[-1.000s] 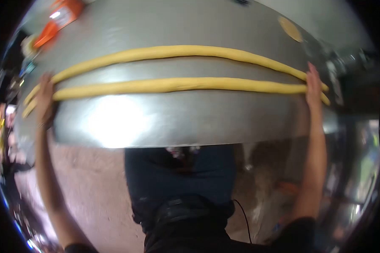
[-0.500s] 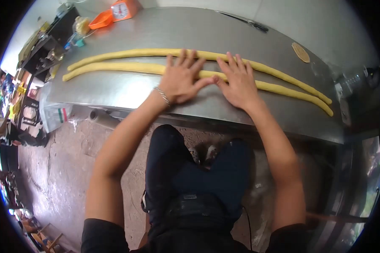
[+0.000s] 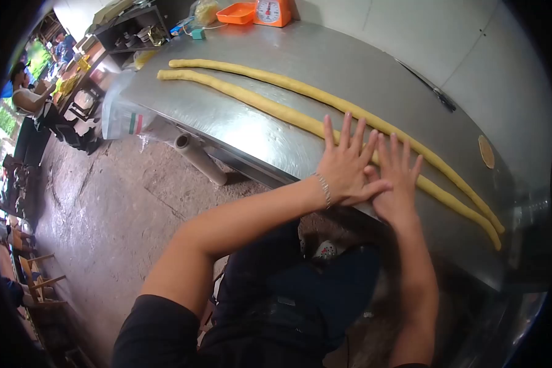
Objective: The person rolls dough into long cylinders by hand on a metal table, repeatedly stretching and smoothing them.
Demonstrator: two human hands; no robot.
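Two long yellow dough ropes lie side by side on a metal table (image 3: 405, 67). My left hand (image 3: 345, 167), with a bracelet at its wrist, rests flat on the near dough rope (image 3: 257, 103), fingers spread. Beside it, my right hand (image 3: 400, 181) is also open over the same rope, its fingers stretched forward. The thumbs cross, and the left one overlaps the right hand. Both sets of fingertips reach close to the far dough rope (image 3: 300, 88). A stretch of the near rope is hidden under my hands.
An orange scale (image 3: 271, 12) and an orange tray (image 3: 235, 13) stand at the table's far end. A dark, slender tool (image 3: 438, 95) and a flat tan oval piece (image 3: 486, 152) lie along the wall. A plastic bag (image 3: 119, 116) hangs left. A seated person (image 3: 30, 98) is farther off.
The view has turned, so the table now slants down to the right. My hands have moved right along the near dough rope and closer together, from thumbs touching to thumbs crossed.
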